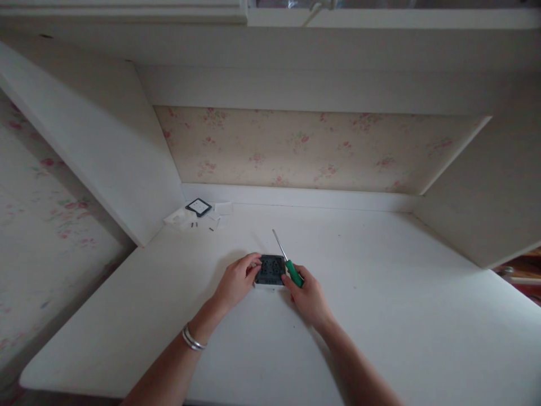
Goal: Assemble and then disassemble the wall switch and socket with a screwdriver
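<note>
A small dark grey panel (270, 270) with a white base, its face moulded like a wall socket, is held between my two hands at the middle of the desk. My left hand (237, 280) is at its left side, thumb and fingers pinched together over the edge; whatever is between the fingertips is too small to make out. My right hand (311, 297) grips the green handle of a screwdriver (295, 273), and its thumb rests against the panel's right edge. The screwdriver's metal shaft points up and away to the left, its tip clear of the panel.
On the white desk (401, 293), a dark-rimmed square frame (198, 207), white plastic pieces (177, 219) and several small screws (194, 225) lie at the back left. Side panels (97, 129) flank the desk, and a shelf (316, 51) overhangs it.
</note>
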`<state>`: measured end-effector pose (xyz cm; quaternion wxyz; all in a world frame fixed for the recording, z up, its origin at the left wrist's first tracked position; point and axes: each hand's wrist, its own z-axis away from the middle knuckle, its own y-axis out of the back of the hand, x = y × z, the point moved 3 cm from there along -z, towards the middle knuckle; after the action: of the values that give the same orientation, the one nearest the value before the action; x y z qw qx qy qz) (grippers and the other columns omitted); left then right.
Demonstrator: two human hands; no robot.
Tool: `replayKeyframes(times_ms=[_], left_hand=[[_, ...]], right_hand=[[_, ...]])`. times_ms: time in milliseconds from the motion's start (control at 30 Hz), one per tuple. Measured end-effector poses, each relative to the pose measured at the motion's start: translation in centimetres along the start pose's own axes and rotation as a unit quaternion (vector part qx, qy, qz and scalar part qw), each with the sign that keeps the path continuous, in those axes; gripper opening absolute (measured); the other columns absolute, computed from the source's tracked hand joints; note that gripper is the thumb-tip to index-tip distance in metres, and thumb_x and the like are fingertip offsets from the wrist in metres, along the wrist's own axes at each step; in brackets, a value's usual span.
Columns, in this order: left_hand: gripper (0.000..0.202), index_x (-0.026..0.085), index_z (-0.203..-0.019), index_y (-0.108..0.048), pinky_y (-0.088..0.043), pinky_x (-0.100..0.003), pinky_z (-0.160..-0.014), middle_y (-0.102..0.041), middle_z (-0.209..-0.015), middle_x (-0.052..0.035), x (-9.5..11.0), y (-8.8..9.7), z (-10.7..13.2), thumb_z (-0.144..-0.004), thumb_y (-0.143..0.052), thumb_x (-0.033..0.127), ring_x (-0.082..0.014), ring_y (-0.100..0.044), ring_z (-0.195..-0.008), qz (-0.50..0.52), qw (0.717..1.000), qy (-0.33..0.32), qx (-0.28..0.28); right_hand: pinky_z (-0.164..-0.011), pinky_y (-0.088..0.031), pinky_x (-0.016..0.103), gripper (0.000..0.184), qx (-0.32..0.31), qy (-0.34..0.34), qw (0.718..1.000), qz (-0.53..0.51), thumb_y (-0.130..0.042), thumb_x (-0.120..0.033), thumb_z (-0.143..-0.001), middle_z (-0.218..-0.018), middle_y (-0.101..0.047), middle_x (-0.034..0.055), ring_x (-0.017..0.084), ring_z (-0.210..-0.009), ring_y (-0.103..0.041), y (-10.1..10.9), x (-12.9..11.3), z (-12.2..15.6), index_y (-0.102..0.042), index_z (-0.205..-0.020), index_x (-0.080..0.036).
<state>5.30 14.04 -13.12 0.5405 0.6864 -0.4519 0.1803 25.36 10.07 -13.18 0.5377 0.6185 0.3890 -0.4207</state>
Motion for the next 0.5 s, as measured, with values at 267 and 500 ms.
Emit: replayKeyframes(times_ms=[267,500], left_hand=[[0.024,0.021,-0.110,-0.058,-0.055,-0.027,-0.080,-0.072,-0.097,-0.0029,-0.66,-0.09,-0.15,-0.087,-0.054,0.024,-0.0153,-0.068,-0.088,0.073,0.997,0.025,0.001],[0.022,0.020,-0.104,-0.062,-0.055,-0.027,-0.077,-0.072,-0.093,-0.0038,-0.22,0.13,-0.31,-0.086,-0.055,0.030,-0.0160,-0.069,-0.083,0.068,0.997,0.032,0.013]], right_hand=[[-0.047,-0.039,0.024,0.043,-0.029,-0.016,0.999,0.002,-0.055,-0.047,-0.079,-0.057,-0.058,-0.0023,0.014,-0.048,-0.051,-0.04,0.35,0.00,-0.060,-0.111,-0.018],[-0.047,-0.039,0.024,0.042,-0.037,-0.018,0.999,0.003,-0.055,-0.046,-0.080,-0.059,-0.057,-0.0028,0.014,-0.049,-0.051,-0.01,0.28,-0.04,-0.060,-0.111,-0.018]])
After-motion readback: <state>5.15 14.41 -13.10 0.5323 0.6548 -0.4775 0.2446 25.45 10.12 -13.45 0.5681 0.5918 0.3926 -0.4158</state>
